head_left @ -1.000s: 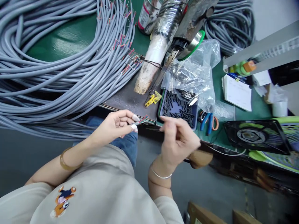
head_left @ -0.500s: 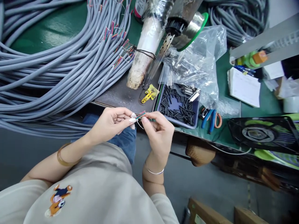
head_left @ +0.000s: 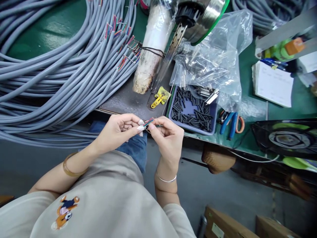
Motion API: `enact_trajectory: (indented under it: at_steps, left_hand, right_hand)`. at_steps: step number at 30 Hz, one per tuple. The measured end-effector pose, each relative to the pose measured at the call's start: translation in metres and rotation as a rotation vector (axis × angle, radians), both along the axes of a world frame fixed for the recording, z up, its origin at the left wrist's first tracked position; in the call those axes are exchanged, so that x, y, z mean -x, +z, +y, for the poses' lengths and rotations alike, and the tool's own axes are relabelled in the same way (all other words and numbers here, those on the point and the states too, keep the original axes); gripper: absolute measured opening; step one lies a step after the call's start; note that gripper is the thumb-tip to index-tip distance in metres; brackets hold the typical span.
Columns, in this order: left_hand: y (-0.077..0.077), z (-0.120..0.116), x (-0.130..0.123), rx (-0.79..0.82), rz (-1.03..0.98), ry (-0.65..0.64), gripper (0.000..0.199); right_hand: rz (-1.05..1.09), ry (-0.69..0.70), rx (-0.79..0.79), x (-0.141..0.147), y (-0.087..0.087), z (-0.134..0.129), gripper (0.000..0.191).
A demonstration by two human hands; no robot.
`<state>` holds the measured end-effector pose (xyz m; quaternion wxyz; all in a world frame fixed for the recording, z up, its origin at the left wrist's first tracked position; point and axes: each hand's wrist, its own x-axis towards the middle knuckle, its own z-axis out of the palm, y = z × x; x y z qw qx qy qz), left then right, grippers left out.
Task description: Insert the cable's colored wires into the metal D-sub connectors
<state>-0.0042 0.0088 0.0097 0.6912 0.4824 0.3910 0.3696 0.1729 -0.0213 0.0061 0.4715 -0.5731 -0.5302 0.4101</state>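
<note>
Thin coloured wires (head_left: 149,122), red, green and dark, fan out between my two hands just off the table's front edge. My left hand (head_left: 122,128) is closed, thumb and fingertips pinching the cable end from which these wires come. Closed too, my right hand (head_left: 169,134) pinches the wires' tips between thumb and forefinger. A bundle of grey cables (head_left: 81,76) lies to the left, many with coloured wire ends bared. Close beyond my right hand stands a purple-blue tray (head_left: 213,130) of short black tubes (head_left: 180,110).
A white wrapped tube (head_left: 152,49) and a solder wire spool (head_left: 210,23) stand ahead. A plastic bag (head_left: 232,59) of metal connectors overlaps the tray. Blue-handled pliers (head_left: 231,125), a yellow clip (head_left: 157,100), a notepad (head_left: 274,84) and a black fan (head_left: 284,138) lie about.
The view has shifted, so the things on the table's right side sit further right. Both hands keep their pinch; the white wire hanging below the right fingers shows less.
</note>
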Motion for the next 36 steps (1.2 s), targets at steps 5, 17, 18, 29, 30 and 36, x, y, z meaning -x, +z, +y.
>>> enact_trajectory:
  at_steps: [5,17,18,29,30,36]
  left_hand:
    - [0.003,0.0,-0.001,-0.006,-0.022,0.017,0.014]
    - [0.001,0.003,0.008,0.122,-0.092,-0.027,0.039]
    - [0.001,0.004,0.009,0.145,-0.104,-0.039,0.04]
    - [0.002,0.002,0.01,0.081,-0.039,-0.023,0.03]
    - [0.001,0.001,0.009,0.032,-0.023,0.011,0.027]
    - [-0.004,-0.003,0.004,-0.192,0.052,0.069,0.01]
  right_hand:
    - [0.047,-0.013,0.019,0.003,-0.001,0.002,0.01]
    - [-0.242,0.012,-0.187,0.002,0.003,-0.005,0.01]
    - [-0.267,-0.019,-0.239,0.002,0.002,-0.006,0.009]
    - [-0.231,0.087,-0.197,-0.001,0.007,-0.002,0.008]
    - [-0.203,0.088,-0.15,-0.001,0.007,-0.002,0.01]
    - [-0.061,0.02,-0.025,-0.001,0.003,-0.002,0.01]
